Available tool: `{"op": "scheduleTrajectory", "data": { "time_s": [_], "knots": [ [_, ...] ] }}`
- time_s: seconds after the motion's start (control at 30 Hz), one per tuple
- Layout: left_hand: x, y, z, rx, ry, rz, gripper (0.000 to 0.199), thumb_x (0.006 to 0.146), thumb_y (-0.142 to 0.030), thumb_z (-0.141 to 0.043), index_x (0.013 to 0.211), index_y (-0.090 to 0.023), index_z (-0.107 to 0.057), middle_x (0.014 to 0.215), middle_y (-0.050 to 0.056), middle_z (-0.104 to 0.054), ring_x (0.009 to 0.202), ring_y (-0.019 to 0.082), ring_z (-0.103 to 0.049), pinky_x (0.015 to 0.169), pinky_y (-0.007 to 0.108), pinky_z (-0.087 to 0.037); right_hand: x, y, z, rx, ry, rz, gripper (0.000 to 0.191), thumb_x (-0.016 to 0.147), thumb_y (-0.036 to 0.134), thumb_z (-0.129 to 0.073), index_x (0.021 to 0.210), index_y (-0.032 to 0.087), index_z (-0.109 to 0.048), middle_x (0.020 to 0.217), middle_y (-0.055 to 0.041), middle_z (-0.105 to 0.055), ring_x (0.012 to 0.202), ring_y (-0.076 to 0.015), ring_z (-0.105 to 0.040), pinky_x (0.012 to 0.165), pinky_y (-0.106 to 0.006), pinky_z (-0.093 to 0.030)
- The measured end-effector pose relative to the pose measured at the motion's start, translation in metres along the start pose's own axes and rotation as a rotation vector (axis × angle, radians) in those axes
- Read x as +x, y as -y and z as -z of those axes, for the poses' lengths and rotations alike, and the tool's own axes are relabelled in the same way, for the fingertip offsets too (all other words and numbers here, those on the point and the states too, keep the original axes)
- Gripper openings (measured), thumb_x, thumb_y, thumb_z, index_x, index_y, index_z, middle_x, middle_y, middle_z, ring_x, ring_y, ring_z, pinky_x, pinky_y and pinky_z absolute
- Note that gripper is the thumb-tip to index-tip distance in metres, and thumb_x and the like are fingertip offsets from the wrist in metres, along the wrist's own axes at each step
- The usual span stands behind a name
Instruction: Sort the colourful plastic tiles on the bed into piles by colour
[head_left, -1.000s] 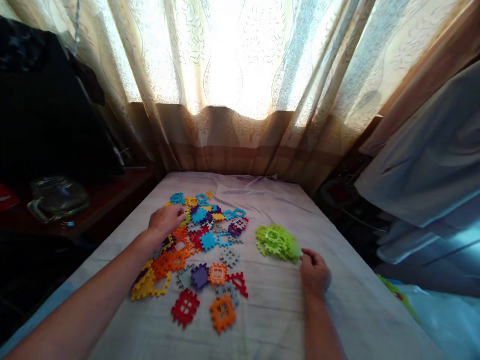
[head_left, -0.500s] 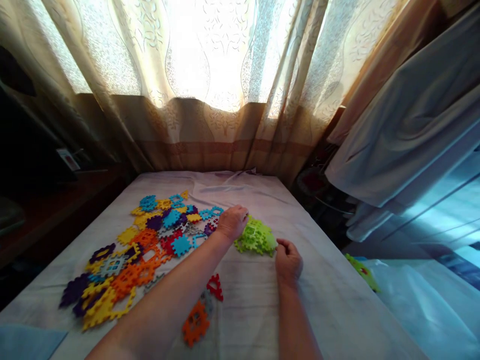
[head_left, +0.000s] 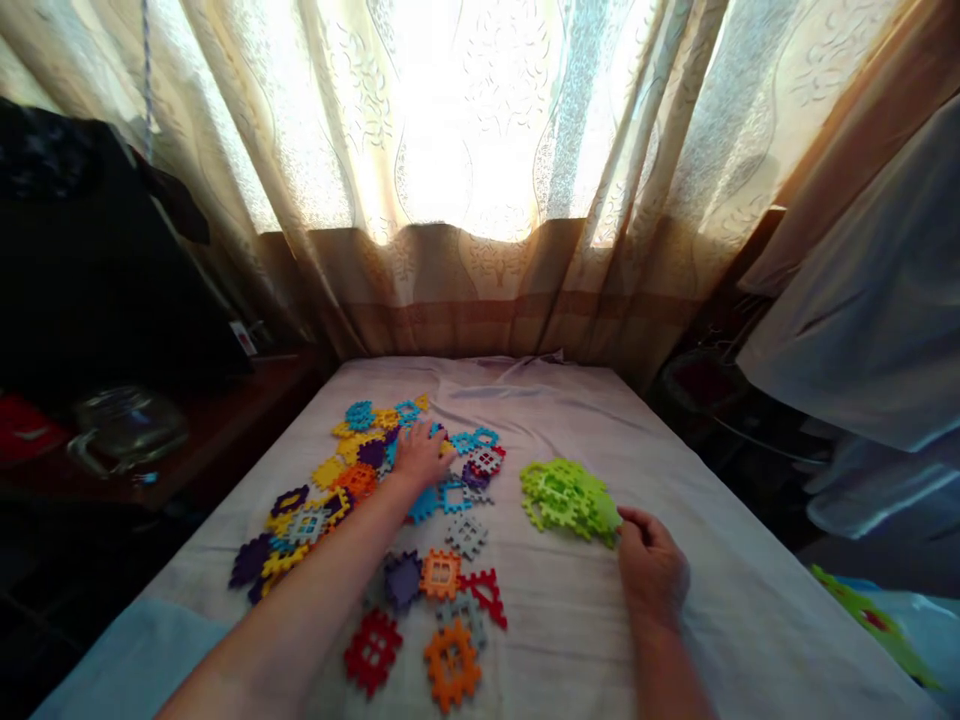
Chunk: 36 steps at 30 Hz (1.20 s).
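Observation:
My left hand (head_left: 424, 455) lies over the spread of coloured interlocking tiles, its fingers apart above blue and purple ones; what its fingertips touch is partly hidden. To the right sits a heap of lime-green interlocking tiles (head_left: 559, 490), notched along their edges, some with window-like cut-outs. At the heap's right edge my right hand (head_left: 652, 565) is closed, thumb and forefinger pinching the rim of a green tile (head_left: 607, 515). Nearer to me are an orange tile (head_left: 452, 662), a dark red tile (head_left: 373, 650), a purple tile (head_left: 403, 580) and a red triangular piece (head_left: 487, 595).
The tiles lie on a pale sheet (head_left: 555, 640) over a flat surface. Curtains (head_left: 480, 280) hang behind it. At left, a glass jug (head_left: 127, 430) stands on a dark wooden table. Hanging cloth (head_left: 847, 330) is at right, with a green item (head_left: 870, 620) below.
My left hand has moved left from the green heap to the mixed tiles, its fingers now spread. My right hand stays at the heap's right edge. The view has turned somewhat left.

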<state>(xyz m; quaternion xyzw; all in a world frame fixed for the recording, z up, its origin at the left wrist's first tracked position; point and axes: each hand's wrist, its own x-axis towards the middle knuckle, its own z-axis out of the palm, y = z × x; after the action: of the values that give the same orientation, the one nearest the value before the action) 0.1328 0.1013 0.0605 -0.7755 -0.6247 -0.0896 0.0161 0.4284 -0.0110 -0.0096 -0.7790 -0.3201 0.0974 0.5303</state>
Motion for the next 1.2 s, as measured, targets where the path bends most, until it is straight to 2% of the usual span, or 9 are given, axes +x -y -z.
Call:
{"op": "scheduleTrajectory", "data": {
  "time_s": [0.1, 0.2, 0.37, 0.5, 0.63, 0.77, 0.9, 1.03, 1.2],
  "knots": [
    [-0.016, 0.056, 0.003, 0.05, 0.05, 0.048, 0.045, 0.087, -0.044, -0.054, 0.125, -0.022, -0.06, 0.141, 0.015, -0.053, 0.131, 0.035, -0.045, 0.11, 0.058, -0.027, 0.0, 0.0, 0.0, -0.019, 0.015, -0.004, 0.043, 0.059, 0.042, -0.046, 0.082, 0.018, -0.073, 0.062, -0.0043, -0.067, 0.054, -0.0195, -0.054, 0.055, -0.03, -0.041],
    [-0.044, 0.081, 0.004, 0.078, 0.062, 0.024, 0.047, 0.091, -0.044, -0.047, 0.131, -0.02, -0.055, 0.141, 0.014, -0.054, 0.132, 0.029, -0.047, 0.114, 0.051, -0.023, 0.001, -0.002, -0.001, -0.041, 0.009, 0.017, 0.043, 0.06, 0.042, -0.045, 0.082, 0.018, -0.074, 0.061, -0.0041, -0.067, 0.053, -0.0192, -0.053, 0.054, -0.03, -0.04],
    [-0.095, 0.081, -0.004, 0.089, 0.01, -0.034, 0.048, 0.094, -0.048, -0.039, 0.132, -0.023, -0.056, 0.139, 0.01, -0.056, 0.131, 0.027, -0.049, 0.118, 0.054, -0.01, 0.001, -0.002, -0.001, -0.062, 0.005, 0.029, 0.042, 0.061, 0.042, -0.045, 0.081, 0.019, -0.073, 0.068, -0.0052, -0.069, 0.056, -0.0195, -0.054, 0.055, -0.03, -0.04],
    [-0.115, 0.065, 0.0, -0.001, 0.047, -0.129, 0.047, 0.096, -0.047, -0.035, 0.131, -0.024, -0.057, 0.139, 0.006, -0.057, 0.129, 0.022, -0.051, 0.114, 0.043, -0.03, 0.0, 0.001, 0.001, -0.077, 0.024, 0.011, 0.04, 0.06, 0.041, -0.046, 0.08, 0.019, -0.073, 0.068, -0.0052, -0.069, 0.056, -0.0198, -0.054, 0.055, -0.03, -0.041],
    [-0.096, 0.059, 0.026, 0.051, 0.105, -0.063, 0.039, 0.098, -0.036, -0.034, 0.121, -0.025, -0.063, 0.127, 0.004, -0.065, 0.115, 0.017, -0.059, 0.101, 0.031, -0.044, 0.001, -0.001, 0.001, -0.088, 0.023, 0.029, 0.04, 0.059, 0.041, -0.047, 0.08, 0.02, -0.074, 0.064, -0.0047, -0.068, 0.055, -0.0195, -0.053, 0.053, -0.03, -0.041],
    [-0.053, 0.072, 0.043, 0.157, 0.146, 0.078, 0.029, 0.095, -0.031, -0.045, 0.1, -0.016, -0.069, 0.111, 0.013, -0.067, 0.112, 0.027, -0.059, 0.098, 0.044, -0.046, 0.002, -0.003, 0.001, -0.09, 0.024, 0.024, 0.041, 0.059, 0.042, -0.047, 0.08, 0.019, -0.074, 0.066, -0.0055, -0.069, 0.056, -0.0197, -0.054, 0.055, -0.031, -0.042],
    [-0.021, 0.082, 0.037, 0.219, 0.26, 0.185, 0.038, 0.09, -0.038, -0.058, 0.121, -0.017, -0.056, 0.123, 0.01, -0.059, 0.105, 0.022, -0.06, 0.088, 0.044, -0.053, 0.002, -0.002, 0.0, -0.093, 0.03, 0.017, 0.044, 0.058, 0.044, -0.045, 0.081, 0.019, -0.074, 0.074, -0.0072, -0.072, 0.06, -0.0206, -0.056, 0.059, -0.032, -0.043],
    [-0.012, 0.08, 0.032, 0.23, 0.321, 0.24, 0.039, 0.09, -0.038, -0.058, 0.123, -0.017, -0.055, 0.124, 0.01, -0.058, 0.105, 0.022, -0.06, 0.087, 0.044, -0.053, 0.001, -0.003, 0.0, -0.088, 0.019, 0.023, 0.044, 0.059, 0.044, -0.044, 0.081, 0.019, -0.073, 0.069, -0.0056, -0.07, 0.058, -0.0203, -0.055, 0.058, -0.031, -0.043],
    [-0.012, 0.078, 0.05, 0.142, 0.331, 0.232, 0.031, 0.09, -0.037, -0.057, 0.114, -0.018, -0.061, 0.117, 0.008, -0.062, 0.102, 0.021, -0.061, 0.087, 0.041, -0.052, 0.001, -0.003, -0.001, -0.093, 0.037, 0.021, 0.044, 0.061, 0.044, -0.044, 0.082, 0.019, -0.073, 0.066, -0.005, -0.068, 0.057, -0.0199, -0.054, 0.058, -0.031, -0.042]
  ]
}}
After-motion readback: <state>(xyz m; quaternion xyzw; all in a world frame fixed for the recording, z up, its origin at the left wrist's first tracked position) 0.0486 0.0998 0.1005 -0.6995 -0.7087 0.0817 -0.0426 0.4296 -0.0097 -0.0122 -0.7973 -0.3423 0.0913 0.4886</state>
